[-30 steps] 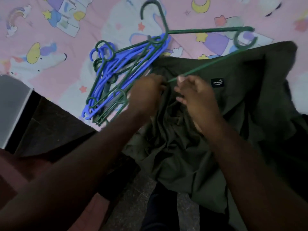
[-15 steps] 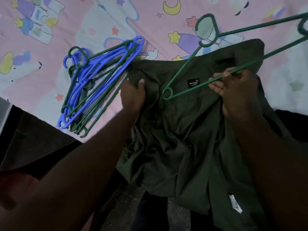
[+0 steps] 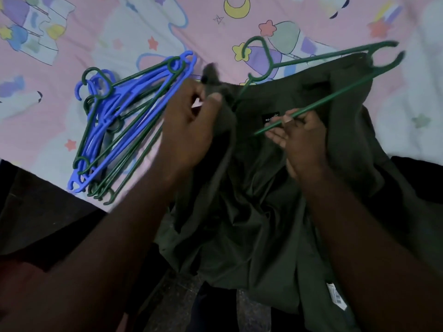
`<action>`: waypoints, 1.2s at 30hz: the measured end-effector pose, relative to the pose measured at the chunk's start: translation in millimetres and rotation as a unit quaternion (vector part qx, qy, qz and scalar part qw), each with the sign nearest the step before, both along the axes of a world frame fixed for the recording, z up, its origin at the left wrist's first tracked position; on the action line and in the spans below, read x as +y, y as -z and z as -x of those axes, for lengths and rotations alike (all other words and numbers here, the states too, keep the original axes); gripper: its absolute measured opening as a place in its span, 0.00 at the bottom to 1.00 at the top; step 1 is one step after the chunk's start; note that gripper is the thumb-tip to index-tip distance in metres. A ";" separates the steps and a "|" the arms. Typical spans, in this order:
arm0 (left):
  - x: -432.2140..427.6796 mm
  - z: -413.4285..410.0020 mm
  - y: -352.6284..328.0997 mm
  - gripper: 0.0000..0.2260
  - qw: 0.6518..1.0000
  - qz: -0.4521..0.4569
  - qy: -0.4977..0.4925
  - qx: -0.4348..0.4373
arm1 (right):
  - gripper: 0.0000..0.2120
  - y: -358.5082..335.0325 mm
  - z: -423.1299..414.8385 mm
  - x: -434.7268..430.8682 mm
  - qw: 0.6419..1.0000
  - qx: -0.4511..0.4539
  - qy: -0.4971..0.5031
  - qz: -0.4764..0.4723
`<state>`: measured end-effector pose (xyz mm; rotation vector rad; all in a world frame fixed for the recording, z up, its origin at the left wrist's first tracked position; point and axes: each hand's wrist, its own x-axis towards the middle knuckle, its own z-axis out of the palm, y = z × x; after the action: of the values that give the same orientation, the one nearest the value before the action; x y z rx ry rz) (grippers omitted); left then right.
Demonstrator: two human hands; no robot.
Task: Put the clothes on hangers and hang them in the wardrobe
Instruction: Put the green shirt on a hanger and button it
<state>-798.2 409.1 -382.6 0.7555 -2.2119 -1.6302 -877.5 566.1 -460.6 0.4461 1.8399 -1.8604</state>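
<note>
the left hand [image 3: 189,125] pinches the collar edge of one dark green shirt [image 3: 259,212] draped over the bed's edge; the right hand [image 3: 299,137] grips the bar of one green hanger [image 3: 318,63], its long axis slanting up-right from the fingers, hook toward the pink sheet [image 3: 148,27]; left of the fingers lies a pile of blue and green hangers [image 3: 119,121], too tangled to count.

Your shirt [image 3: 251,212]: dark olive, crumpled, collar end on the bed, rest hanging off the edge toward you. Black neck label faces up; white tag low on its right side. Your green hanger [image 3: 318,75] lies tilted over the collar, hook pointing up-left, one end under the fabric at the shirt's left shoulder. Spare hangers [image 3: 124,121], blue and green, sit stacked on the bed left of the shirt.
</note>
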 end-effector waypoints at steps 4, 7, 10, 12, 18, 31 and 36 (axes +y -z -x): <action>52.6 12.6 8.7 0.06 0.992 0.060 0.109 -0.014 | 0.07 3.9 -37.8 -23.7 0.997 0.021 -0.073 -0.008; 62.2 2.6 59.2 0.09 0.980 0.099 0.111 -0.134 | 0.13 24.9 -50.8 -15.1 0.952 -0.012 -0.272 -0.142; 58.3 -21.9 86.6 0.06 0.973 0.096 0.077 -0.194 | 0.12 40.4 -40.8 13.1 0.906 0.060 -0.292 -0.300; 56.0 -38.0 93.9 0.05 0.970 0.087 0.062 -0.220 | 0.13 29.6 -13.3 36.8 0.904 0.123 -0.203 -0.354; 67.9 -54.7 99.9 0.09 0.966 0.051 0.059 -0.246 | 0.22 12.7 102.0 75.0 0.877 0.173 -0.061 -0.444; 80.7 -50.5 100.4 0.12 0.917 0.051 0.224 -0.326 | 0.11 -24.2 25.8 19.7 0.919 0.235 -0.198 -0.247; 57.6 -31.7 85.0 0.13 0.962 0.205 0.069 -0.166 | 0.11 34.6 -40.6 33.7 0.905 0.193 -0.228 -0.303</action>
<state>-766.6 466.7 -467.6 0.8147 -2.7705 -1.0922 -836.9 599.8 -495.2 -0.1789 2.5205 -1.0874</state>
